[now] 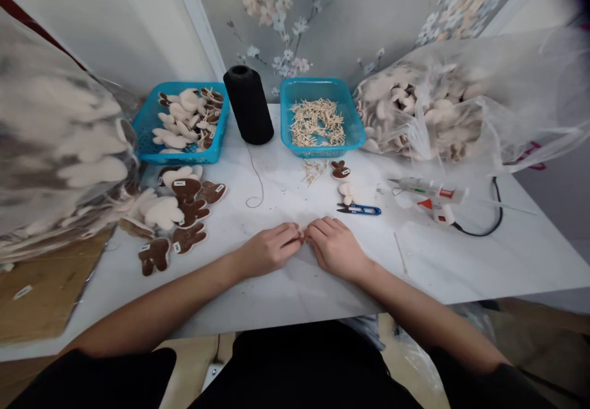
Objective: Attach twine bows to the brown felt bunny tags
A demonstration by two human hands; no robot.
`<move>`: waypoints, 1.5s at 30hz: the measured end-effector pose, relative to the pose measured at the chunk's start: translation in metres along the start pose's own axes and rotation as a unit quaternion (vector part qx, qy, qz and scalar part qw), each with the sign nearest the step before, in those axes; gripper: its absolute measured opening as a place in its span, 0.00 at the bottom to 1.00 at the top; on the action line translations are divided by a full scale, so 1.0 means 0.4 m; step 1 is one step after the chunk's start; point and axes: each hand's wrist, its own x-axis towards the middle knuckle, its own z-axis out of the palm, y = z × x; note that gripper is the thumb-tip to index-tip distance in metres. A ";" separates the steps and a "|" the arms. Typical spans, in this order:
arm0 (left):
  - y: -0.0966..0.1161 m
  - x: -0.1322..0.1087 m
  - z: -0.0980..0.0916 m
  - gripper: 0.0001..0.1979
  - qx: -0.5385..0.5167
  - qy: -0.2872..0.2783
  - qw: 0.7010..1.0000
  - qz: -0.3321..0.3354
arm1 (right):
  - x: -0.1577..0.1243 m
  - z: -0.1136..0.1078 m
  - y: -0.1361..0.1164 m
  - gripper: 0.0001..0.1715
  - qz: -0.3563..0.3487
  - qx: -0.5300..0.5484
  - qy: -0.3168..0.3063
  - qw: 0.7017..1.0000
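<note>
My left hand (273,249) and my right hand (335,246) meet at the middle of the white table, fingertips almost touching. Both are closed in a pinch; whatever lies between the fingers is too small and covered to name. Beyond my right hand are blue thread snips (359,210), a small pale plush piece (347,192) and a brown bunny-shaped piece (340,170). To the left of my left hand lie several brown and cream bunny-shaped felt pieces (190,238) with small white labels. A loose black thread (262,190) runs from the black thread cone (249,106).
A blue basket (220,144) of plush pieces stands back left, a blue tray (322,150) of short pale sticks at back centre. Large plastic bags of plush pieces flank the table, left (69,132) and right (428,120). A glue gun (428,190) with a black cord lies right.
</note>
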 end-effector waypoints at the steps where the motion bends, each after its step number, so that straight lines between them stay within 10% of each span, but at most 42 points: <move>1: 0.000 0.002 0.000 0.07 0.001 -0.007 1.000 0.003 | 0.003 0.005 -0.001 0.07 0.001 -0.008 0.001 1.000; 12: 0.007 0.021 0.012 0.11 0.060 0.035 0.997 -0.016 | -0.036 -0.087 0.133 0.13 0.195 -0.087 0.092 0.973; 19: 0.015 0.032 0.024 0.10 0.105 0.026 0.994 0.009 | -0.099 -0.084 0.198 0.20 0.208 -0.196 0.010 0.958; 27: 0.004 0.016 0.021 0.11 0.214 0.032 0.972 0.086 | -0.111 -0.056 0.187 0.19 0.203 -0.181 -0.009 0.962; 36: 0.010 0.032 0.003 0.09 0.095 0.073 0.992 -0.028 | -0.120 -0.100 0.086 0.17 0.259 0.208 -0.008 0.943; 45: 0.000 0.024 0.012 0.10 0.172 0.059 0.982 0.054 | -0.120 -0.082 0.040 0.16 0.171 0.179 -0.024 0.968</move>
